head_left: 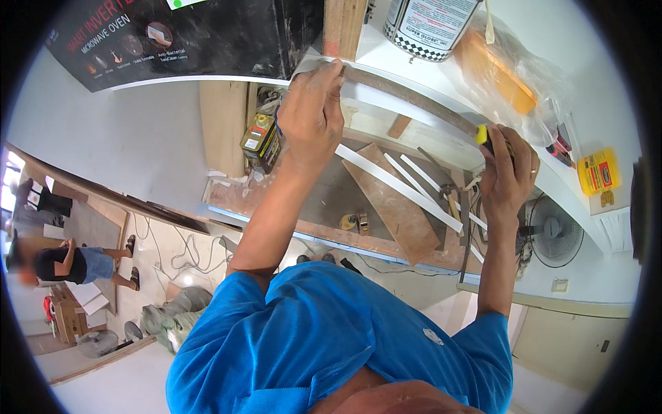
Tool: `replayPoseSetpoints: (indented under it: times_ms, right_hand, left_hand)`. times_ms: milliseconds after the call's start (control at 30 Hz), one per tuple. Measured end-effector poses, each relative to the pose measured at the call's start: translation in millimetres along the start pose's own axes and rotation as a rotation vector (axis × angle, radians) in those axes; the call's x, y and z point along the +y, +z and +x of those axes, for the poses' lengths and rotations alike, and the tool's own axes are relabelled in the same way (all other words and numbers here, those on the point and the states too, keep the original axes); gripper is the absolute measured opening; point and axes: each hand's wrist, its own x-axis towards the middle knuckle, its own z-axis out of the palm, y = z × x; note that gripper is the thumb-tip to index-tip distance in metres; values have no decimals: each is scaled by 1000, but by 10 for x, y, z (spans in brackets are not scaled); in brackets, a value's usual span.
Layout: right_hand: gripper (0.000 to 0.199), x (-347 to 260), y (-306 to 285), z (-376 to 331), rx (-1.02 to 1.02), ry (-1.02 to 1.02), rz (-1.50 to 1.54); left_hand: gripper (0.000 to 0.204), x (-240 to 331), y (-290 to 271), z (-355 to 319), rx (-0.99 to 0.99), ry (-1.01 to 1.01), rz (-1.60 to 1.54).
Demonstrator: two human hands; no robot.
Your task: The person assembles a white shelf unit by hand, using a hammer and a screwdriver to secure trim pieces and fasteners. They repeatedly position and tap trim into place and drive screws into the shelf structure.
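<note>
My right hand grips a yellow and black tape measure at the right part of the shelf's front edge. My left hand is raised to the same edge, beside an upright wooden post. Its fingers are pinched together, and what they hold, if anything, is hidden. A brown strip runs along the shelf edge between both hands; whether a tape blade lies along it I cannot tell. Beneath my hands, long white strips and a brown board lie in the open cabinet frame.
On the shelf stand a paint can, a plastic-wrapped orange item and a yellow tub. A black carton is at upper left. Below are a rectangular tin, a fan and floor cables. Another person stands far left.
</note>
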Motion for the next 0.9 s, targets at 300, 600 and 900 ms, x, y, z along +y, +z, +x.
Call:
replayPoseSetpoints:
  times_ms: [300,600,900]
  right_hand:
    - [50,-78,117,73,26,113,40]
    - [51,-73,156,68,-10,140,-6]
    - [51,-2,133,43,-34,127,-28]
  left_hand:
    - [36,-67,79,31,43,27,43]
    - [44,-60,67,66,16,-17,-48]
    - [49,-54,134,7,36,-43,-26]
